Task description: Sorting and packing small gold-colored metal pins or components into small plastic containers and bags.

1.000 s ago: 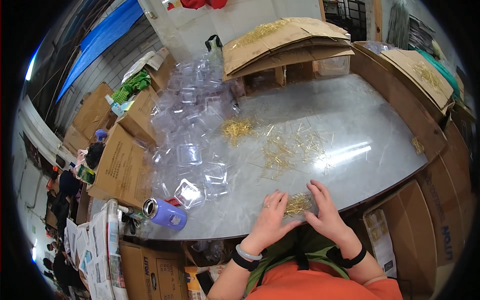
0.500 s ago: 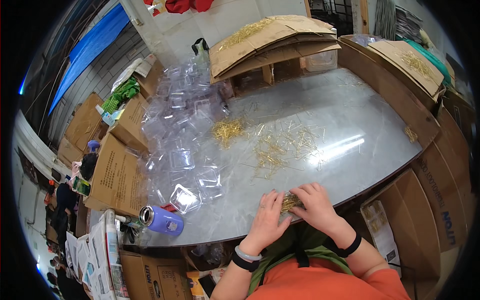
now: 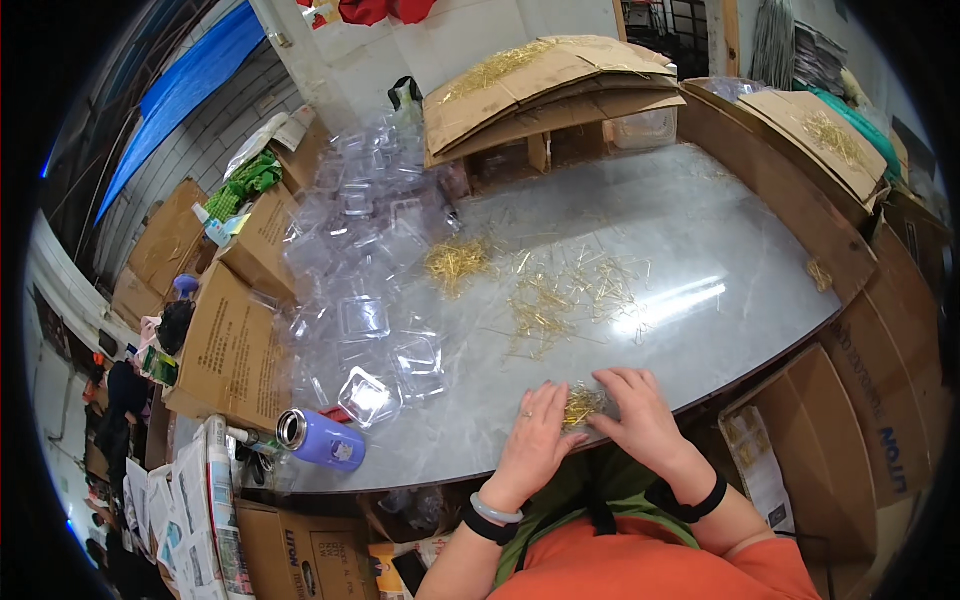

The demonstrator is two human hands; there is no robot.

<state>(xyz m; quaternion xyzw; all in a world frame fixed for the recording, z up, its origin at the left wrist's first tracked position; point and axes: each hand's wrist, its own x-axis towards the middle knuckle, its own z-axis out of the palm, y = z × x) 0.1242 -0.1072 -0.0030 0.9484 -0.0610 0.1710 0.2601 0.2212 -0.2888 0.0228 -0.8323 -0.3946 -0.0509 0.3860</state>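
Observation:
A small bunch of gold wire pins point(image 3: 582, 405) lies at the table's front edge, between my two hands. Clear, shiny edges show around it, perhaps a plastic box; I cannot tell for sure. Along the bunch's left side rests my left hand point(image 3: 538, 437), fingers stretched out and thumb apart. On the other side my right hand point(image 3: 645, 418) has its fingers spread and slightly bent, the thumb close to the bunch. Farther in, loose gold pins point(image 3: 560, 300) are scattered over the grey tabletop point(image 3: 480, 400), with a denser gold heap point(image 3: 457, 262) to their left.
Many clear plastic boxes point(image 3: 365, 318) cover the table's left side. A purple bottle point(image 3: 322, 440) stands at the front left. Cardboard with pins on top point(image 3: 550, 85) spans the back. Cardboard walls point(image 3: 770, 200) edge the right side. An open carton point(image 3: 820, 440) sits below, right.
My right hand has shifted slightly right and its fingers have lifted off the bunch, so more of the gold pins shows between the hands. My left hand has barely moved.

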